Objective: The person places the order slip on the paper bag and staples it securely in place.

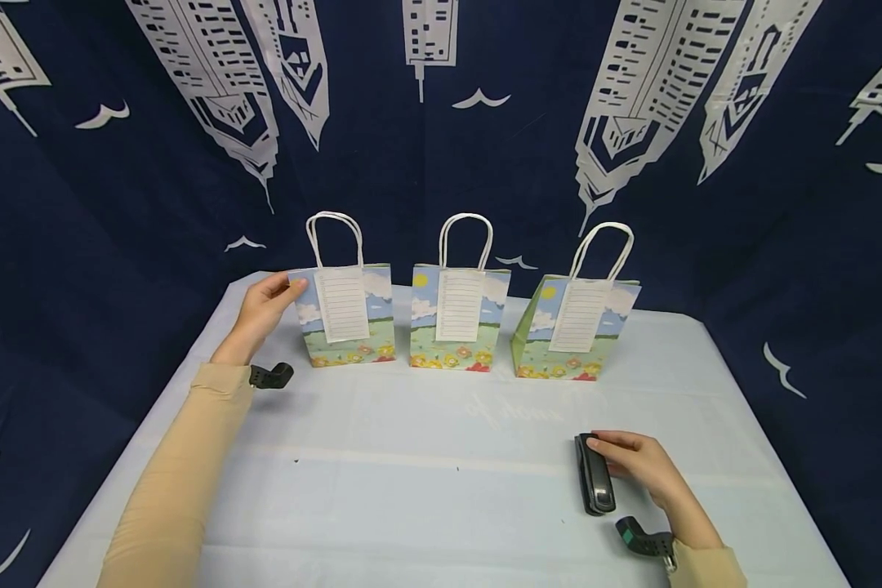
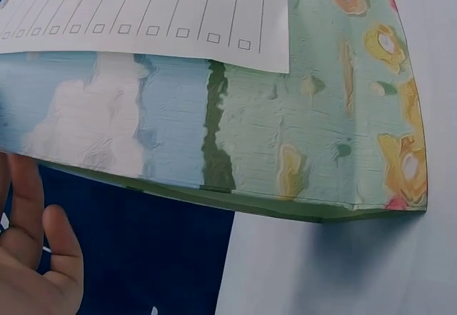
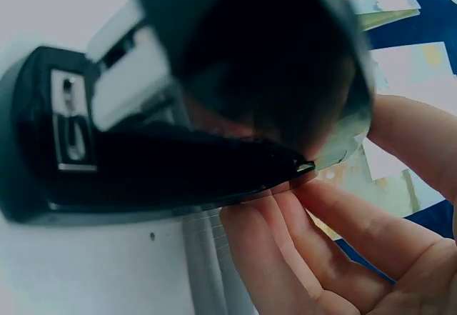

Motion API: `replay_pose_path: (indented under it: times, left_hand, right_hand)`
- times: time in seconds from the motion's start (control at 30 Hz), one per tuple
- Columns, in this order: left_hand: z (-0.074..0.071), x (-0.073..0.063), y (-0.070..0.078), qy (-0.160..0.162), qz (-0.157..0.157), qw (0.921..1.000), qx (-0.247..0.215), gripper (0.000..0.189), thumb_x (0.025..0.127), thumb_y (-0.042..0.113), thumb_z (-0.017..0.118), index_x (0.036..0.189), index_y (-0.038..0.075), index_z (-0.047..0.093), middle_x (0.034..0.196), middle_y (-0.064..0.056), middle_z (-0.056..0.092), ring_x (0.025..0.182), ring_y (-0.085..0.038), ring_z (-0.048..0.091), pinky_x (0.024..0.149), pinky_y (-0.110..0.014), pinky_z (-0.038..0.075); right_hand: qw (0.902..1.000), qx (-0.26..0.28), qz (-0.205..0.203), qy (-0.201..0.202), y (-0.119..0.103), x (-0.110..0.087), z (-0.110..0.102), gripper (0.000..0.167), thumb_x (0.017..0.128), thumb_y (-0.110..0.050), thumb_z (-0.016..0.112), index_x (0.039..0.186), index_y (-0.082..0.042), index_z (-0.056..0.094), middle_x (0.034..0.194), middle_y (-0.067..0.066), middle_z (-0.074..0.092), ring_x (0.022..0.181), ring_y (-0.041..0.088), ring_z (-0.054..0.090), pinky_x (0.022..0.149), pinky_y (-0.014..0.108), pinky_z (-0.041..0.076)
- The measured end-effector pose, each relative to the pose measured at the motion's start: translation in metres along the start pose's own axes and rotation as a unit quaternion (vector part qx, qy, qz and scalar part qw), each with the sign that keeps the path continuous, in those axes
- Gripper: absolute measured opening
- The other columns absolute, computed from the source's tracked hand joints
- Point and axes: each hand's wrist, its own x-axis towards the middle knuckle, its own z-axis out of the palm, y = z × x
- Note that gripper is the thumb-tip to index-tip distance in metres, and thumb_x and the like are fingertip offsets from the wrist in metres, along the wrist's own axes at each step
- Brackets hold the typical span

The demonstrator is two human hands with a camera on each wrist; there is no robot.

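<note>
My left hand [image 1: 260, 306] pinches the upper left edge of the leftmost paper gift bag [image 1: 380, 327], thumb on the front. In the left wrist view, fingers [image 2: 28, 215] show beside the bag's edge. A white sheet with ruled lines and small checkboxes [image 2: 193, 29] lies on this bag's front. At the front right of the table, my right hand [image 1: 643, 465] holds a black stapler [image 1: 595, 478] by its far end. In the right wrist view, fingers [image 3: 264, 258] are under the stapler [image 3: 186, 165] and its upper arm stands raised from the base.
Two matching paper bags stand upright to the right, the middle one [image 1: 497, 314] and the right one [image 1: 617, 318], each with a list sheet and white handles. They stand near the back of the white-covered table [image 1: 382, 506]. A navy curtain [image 1: 426, 163] with white building prints hangs behind.
</note>
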Motion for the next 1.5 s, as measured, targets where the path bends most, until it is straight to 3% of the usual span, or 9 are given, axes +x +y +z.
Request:
replay_pose_path:
  times: [0.17, 0.27, 0.33, 0.47, 0.57, 0.67, 0.97, 1.27, 1.5]
  left_hand:
    - [0.001, -0.004, 0.008, -0.02, -0.001, 0.9997, -0.014, 0.047, 0.094, 0.029, 0.06, 0.133, 0.003, 0.052, 0.104, 0.013, 0.06, 0.097, -0.002, 0.053, 0.104, -0.036, 0.034]
    - [0.003, -0.012, 0.022, -0.025, -0.002, 0.9995, -0.02, 0.047, 0.095, 0.023, 0.057, 0.135, 0.001, 0.048, 0.11, 0.01, 0.057, 0.101, 0.0, 0.051, 0.106, -0.039, 0.032]
    - [0.004, -0.016, 0.028, -0.027, 0.002, 0.9995, -0.017, 0.046, 0.097, 0.021, 0.055, 0.136, -0.001, 0.046, 0.114, 0.007, 0.056, 0.102, 0.0, 0.05, 0.103, -0.034, 0.035]
    - [0.003, -0.011, 0.016, -0.02, 0.017, 0.9993, -0.027, 0.048, 0.097, 0.019, 0.053, 0.139, -0.001, 0.042, 0.118, 0.003, 0.053, 0.099, -0.001, 0.052, 0.089, -0.02, 0.041]
    - [0.004, -0.006, 0.005, -0.009, 0.025, 0.9987, -0.043, 0.049, 0.097, 0.017, 0.054, 0.141, 0.001, 0.04, 0.117, 0.004, 0.051, 0.094, -0.002, 0.054, 0.082, -0.016, 0.041]
    - [0.005, -0.004, -0.001, 0.002, 0.023, 0.9982, -0.055, 0.051, 0.096, 0.017, 0.056, 0.141, 0.001, 0.038, 0.118, 0.005, 0.048, 0.094, -0.002, 0.055, 0.084, -0.016, 0.041]
    - [0.006, -0.007, -0.001, 0.017, 0.002, 0.9989, -0.045, 0.052, 0.094, 0.026, 0.059, 0.136, 0.001, 0.041, 0.131, -0.007, 0.046, 0.101, -0.001, 0.052, 0.09, -0.02, 0.039]
    - [0.009, -0.009, -0.003, 0.033, 0.002, 0.9979, -0.056, 0.055, 0.092, 0.025, 0.063, 0.135, -0.001, 0.042, 0.121, -0.001, 0.047, 0.096, -0.003, 0.054, 0.084, -0.016, 0.039]
    - [0.012, -0.011, -0.001, 0.033, -0.002, 0.9974, -0.064, 0.057, 0.092, 0.025, 0.063, 0.137, -0.002, 0.04, 0.124, -0.003, 0.045, 0.097, -0.005, 0.053, 0.086, -0.017, 0.039]
  right_hand:
    - [1.0, -0.003, -0.002, 0.005, 0.001, -0.001, 0.002, 0.063, 0.087, -0.036, 0.068, 0.125, 0.012, 0.053, 0.123, 0.028, 0.055, 0.096, 0.025, 0.064, 0.075, 0.031, 0.055]
    - [0.9999, -0.006, -0.008, 0.012, 0.003, -0.001, 0.005, 0.06, 0.087, -0.034, 0.067, 0.124, 0.011, 0.054, 0.122, 0.028, 0.056, 0.094, 0.023, 0.065, 0.074, 0.03, 0.055]
    - [0.9998, -0.012, -0.009, 0.016, 0.004, -0.001, 0.006, 0.06, 0.087, -0.036, 0.067, 0.124, 0.011, 0.055, 0.121, 0.027, 0.057, 0.093, 0.022, 0.065, 0.073, 0.03, 0.055]
    - [0.9995, -0.023, -0.005, 0.02, 0.002, 0.0, 0.006, 0.06, 0.088, -0.038, 0.066, 0.123, 0.01, 0.056, 0.12, 0.027, 0.058, 0.092, 0.022, 0.064, 0.073, 0.031, 0.055]
    - [0.9993, -0.03, -0.001, 0.022, 0.002, 0.001, 0.007, 0.061, 0.088, -0.039, 0.066, 0.123, 0.01, 0.055, 0.121, 0.027, 0.057, 0.093, 0.023, 0.064, 0.074, 0.033, 0.055]
    - [0.9991, -0.036, 0.0, 0.025, 0.003, 0.002, 0.008, 0.063, 0.088, -0.04, 0.065, 0.124, 0.01, 0.055, 0.122, 0.027, 0.056, 0.094, 0.024, 0.063, 0.074, 0.034, 0.055]
    - [0.9991, -0.026, 0.004, 0.032, 0.002, 0.001, 0.009, 0.066, 0.087, -0.043, 0.066, 0.125, 0.009, 0.054, 0.123, 0.027, 0.055, 0.095, 0.024, 0.064, 0.074, 0.033, 0.055]
    - [0.9986, -0.037, 0.006, 0.039, 0.002, 0.002, 0.01, 0.067, 0.086, -0.045, 0.065, 0.124, 0.009, 0.055, 0.123, 0.028, 0.055, 0.093, 0.024, 0.063, 0.074, 0.035, 0.055]
    - [0.9987, -0.034, 0.003, 0.037, 0.003, 0.002, 0.01, 0.065, 0.087, -0.044, 0.065, 0.124, 0.008, 0.056, 0.123, 0.027, 0.056, 0.095, 0.025, 0.062, 0.074, 0.035, 0.055]
